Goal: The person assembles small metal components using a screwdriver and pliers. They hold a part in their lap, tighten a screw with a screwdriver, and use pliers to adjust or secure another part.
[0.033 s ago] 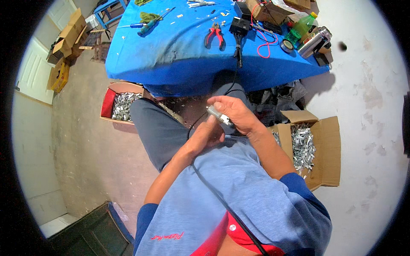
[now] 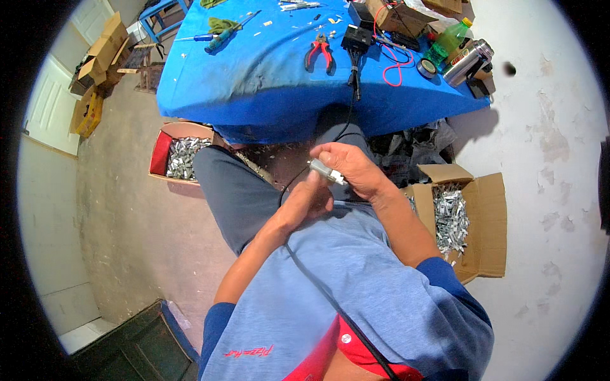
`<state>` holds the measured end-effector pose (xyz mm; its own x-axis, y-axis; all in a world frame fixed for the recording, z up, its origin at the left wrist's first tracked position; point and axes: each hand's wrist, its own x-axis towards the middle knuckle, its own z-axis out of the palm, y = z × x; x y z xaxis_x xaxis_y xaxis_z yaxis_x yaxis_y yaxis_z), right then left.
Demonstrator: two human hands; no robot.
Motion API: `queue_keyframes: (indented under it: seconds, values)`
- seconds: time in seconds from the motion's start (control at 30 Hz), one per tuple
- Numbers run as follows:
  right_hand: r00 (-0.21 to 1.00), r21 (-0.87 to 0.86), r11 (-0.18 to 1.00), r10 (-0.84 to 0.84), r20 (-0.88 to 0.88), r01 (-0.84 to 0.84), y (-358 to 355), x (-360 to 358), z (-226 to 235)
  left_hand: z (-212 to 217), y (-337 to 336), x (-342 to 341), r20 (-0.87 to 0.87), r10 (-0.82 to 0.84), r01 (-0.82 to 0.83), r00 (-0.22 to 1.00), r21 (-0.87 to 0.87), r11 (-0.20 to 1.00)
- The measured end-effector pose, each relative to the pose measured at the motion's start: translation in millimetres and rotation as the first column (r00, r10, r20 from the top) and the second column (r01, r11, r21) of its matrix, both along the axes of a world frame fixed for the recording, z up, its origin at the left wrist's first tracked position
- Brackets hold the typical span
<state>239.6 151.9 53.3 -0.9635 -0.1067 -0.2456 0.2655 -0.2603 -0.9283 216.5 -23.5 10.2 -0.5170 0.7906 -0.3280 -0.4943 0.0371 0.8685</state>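
A: Hands first: the right hand [image 2: 356,170] is closed around a small silver part [image 2: 324,171] with a white end, held over the lap in front of the desk [image 2: 267,82]. The left hand [image 2: 308,202] is curled just under it, fingertips touching the part's near end.

B: So what might slip?

A: The part itself, I'd say. It's small and pinched only at the ends, so a loose grip could drop it between the knees onto the floor [image 2: 127,222].

B: And the black cable [image 2: 318,286] across the shirt?

A: It runs up past the left wrist toward the desk. A sharp tug of either arm could snag it and likely drag the black box [image 2: 357,38] off the edge.

B: The boxes?

A: A cardboard box of silver parts [image 2: 467,219] sits just beside the right elbow, another box [image 2: 181,155] by the left knee. A wide elbow swing could tip the nearer one.
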Motion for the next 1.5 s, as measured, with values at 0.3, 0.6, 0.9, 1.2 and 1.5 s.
queue_keyframes:
  seconds: [0.3,0.6,0.9,1.2,1.5]
  values:
    - [0.966,0.099,0.97,0.206,0.156,-0.223,5,5,10,-22,-6,-7,0.126,0.164,-0.175,0.978,0.085,0.981]
    - [0.971,-0.014,0.988,0.155,0.184,-0.155,9,-2,5,-20,-9,-8,0.116,0.236,-0.246,0.965,0.082,0.966]
    - [0.997,0.121,0.992,-0.03,-0.077,0.04,13,21,-6,-16,-11,-7,0.113,0.225,-0.236,0.968,0.103,0.966]
    - [0.977,0.3,0.952,-0.002,-0.215,0.068,19,15,-5,-5,-11,-5,0.003,0.012,-0.012,1.0,0.125,0.992]
    - [0.984,0.262,0.965,0.073,-0.16,-0.029,2,19,4,-12,0,3,-0.381,0.068,-0.1,0.922,-0.064,0.993]
